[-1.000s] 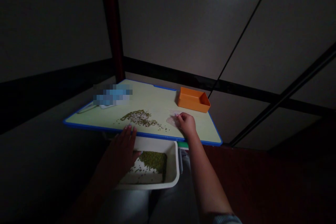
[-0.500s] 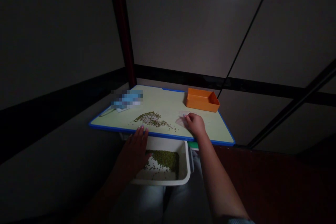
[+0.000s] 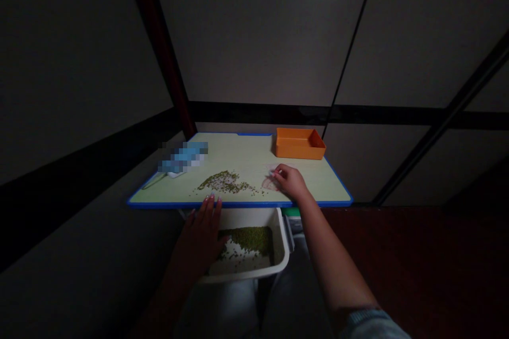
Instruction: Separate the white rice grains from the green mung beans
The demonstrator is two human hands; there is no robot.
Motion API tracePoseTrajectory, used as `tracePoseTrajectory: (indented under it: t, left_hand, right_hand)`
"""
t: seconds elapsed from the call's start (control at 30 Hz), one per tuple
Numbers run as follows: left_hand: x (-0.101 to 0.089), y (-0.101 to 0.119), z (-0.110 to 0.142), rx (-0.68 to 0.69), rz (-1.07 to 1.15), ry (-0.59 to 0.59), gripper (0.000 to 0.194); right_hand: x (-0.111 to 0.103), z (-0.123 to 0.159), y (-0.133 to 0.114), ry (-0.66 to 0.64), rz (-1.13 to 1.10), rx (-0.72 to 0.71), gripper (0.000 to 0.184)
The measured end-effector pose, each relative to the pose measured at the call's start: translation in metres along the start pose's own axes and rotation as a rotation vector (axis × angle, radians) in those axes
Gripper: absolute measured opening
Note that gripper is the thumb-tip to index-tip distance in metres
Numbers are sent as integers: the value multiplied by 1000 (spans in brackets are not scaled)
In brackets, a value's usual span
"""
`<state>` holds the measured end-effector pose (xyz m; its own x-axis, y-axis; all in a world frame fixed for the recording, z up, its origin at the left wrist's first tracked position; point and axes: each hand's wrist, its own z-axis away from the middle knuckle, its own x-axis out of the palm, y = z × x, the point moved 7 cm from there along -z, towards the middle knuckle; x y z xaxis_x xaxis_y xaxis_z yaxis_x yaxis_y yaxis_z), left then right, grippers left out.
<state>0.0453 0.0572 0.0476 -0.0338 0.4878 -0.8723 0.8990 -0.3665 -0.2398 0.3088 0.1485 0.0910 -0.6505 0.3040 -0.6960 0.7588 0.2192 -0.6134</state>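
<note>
A loose spread of small green beans or seeds (image 3: 225, 183) lies on the pale tabletop (image 3: 238, 151). My left hand (image 3: 202, 228) is open, its fingers apart and their tips by the blue front edge, just short of the spread. Below it, a white tub (image 3: 281, 243) holds more of the green grains (image 3: 252, 238); my left hand hides its left side. To the right of the spread, my right hand (image 3: 292, 180) has its fingers pinched together above a pale pinkish, see-through patch (image 3: 270, 184). What the fingertips hold, if anything, is too small to tell.
An orange box (image 3: 300, 151) stands at the table's back right. A blurred blue item (image 3: 185, 156) lies at the left with a cord-like strip beside it. Something green (image 3: 291, 212) shows under the front edge. Walls close in behind and left.
The camera view has tilted and shifted a little. My right hand's fingers have moved slightly over the pinkish patch. My left hand stays at the front edge.
</note>
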Motion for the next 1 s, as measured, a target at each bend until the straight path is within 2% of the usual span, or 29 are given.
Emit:
tracePoseTrajectory:
  t: [0.2,0.4,0.6,1.0]
  left_hand:
    - [8,-1,-1,3,40,22,76]
    - [11,1,-1,2,64,24,79]
    - [9,0,-1,9,72,20,79]
    - [7,2,-1,5,81,16,79]
  right_hand:
    - [4,1,-1,-45,-138,-108,17]
    - [0,0,2,-11,-88,-74,17]
    - [0,4,-8,-73,-62,-110,13]
    - [5,7,-12,-147,-128,-130,16]
